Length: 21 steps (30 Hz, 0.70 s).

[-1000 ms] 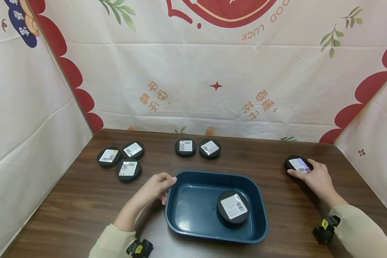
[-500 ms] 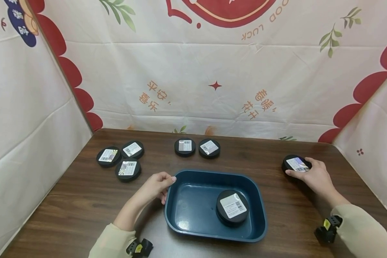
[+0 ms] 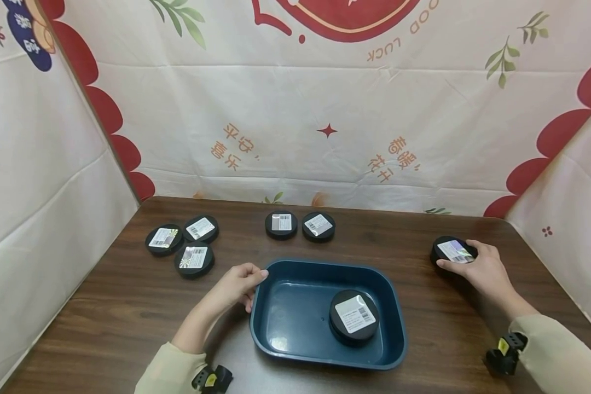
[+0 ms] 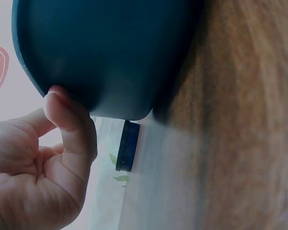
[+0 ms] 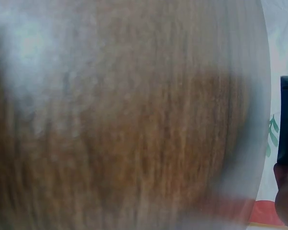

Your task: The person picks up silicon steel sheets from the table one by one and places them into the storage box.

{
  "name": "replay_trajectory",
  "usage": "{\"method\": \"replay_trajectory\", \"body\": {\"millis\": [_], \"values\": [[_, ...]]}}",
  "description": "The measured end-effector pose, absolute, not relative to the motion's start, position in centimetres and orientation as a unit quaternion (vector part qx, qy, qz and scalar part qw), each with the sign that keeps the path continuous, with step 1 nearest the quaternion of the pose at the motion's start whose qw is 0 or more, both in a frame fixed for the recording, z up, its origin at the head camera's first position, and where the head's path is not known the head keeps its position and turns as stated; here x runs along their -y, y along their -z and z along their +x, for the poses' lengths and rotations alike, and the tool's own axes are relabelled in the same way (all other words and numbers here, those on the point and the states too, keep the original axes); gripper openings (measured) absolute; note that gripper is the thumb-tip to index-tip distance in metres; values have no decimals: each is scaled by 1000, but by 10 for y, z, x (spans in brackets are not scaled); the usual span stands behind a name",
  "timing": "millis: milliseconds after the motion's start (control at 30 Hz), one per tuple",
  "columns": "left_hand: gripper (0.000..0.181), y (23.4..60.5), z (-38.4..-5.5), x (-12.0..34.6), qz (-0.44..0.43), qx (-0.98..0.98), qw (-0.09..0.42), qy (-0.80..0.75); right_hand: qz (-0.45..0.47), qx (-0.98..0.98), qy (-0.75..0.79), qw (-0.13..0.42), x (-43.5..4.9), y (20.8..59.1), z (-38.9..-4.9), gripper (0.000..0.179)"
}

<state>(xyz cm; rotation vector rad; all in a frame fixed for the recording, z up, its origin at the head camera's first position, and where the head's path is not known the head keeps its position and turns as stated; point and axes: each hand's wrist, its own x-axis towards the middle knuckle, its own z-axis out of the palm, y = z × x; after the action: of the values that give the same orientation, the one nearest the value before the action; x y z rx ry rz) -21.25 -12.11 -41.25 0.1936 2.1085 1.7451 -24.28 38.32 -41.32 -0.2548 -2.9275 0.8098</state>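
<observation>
My left hand (image 3: 239,284) pinches the left rim of a dark blue rectangular tray (image 3: 295,358), thumb on top; the left wrist view shows its curled fingers (image 4: 70,129) at the tray's edge. In the tray's right half lies a flat round black container (image 3: 342,303) with a white barcode label. Over on the right side of the table, my right hand (image 3: 485,271) grips a similar labelled black container (image 3: 440,251) between thumb and fingers. At the right edge of the right wrist view, only part of that container (image 5: 287,124) shows between fingertips.
Three black containers (image 3: 194,261) sit in a cluster at the back left. A pair of them (image 3: 281,225) stands at the back middle of the brown wooden table (image 3: 103,323). Printed white cloth (image 3: 285,98) hangs behind and at both sides.
The head view has shifted very slightly. Both hands keep their holds, with hardly any movement of the right hand; the tray and other containers stay put.
</observation>
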Motion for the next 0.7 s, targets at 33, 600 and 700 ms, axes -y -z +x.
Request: {"method": "replay_trajectory", "body": {"millis": [33, 600, 700], "values": [[28, 413, -213, 121, 69, -754, 198, -623, -82, 959, -266, 47, -383, 413, -242, 102], [27, 414, -213, 121, 65, -751, 200, -626, -61, 958, -267, 82, -377, 405, -234, 98], [27, 413, -213, 121, 63, -749, 201, -628, -56, 957, -269, 94, -376, 404, -232, 97]]}}
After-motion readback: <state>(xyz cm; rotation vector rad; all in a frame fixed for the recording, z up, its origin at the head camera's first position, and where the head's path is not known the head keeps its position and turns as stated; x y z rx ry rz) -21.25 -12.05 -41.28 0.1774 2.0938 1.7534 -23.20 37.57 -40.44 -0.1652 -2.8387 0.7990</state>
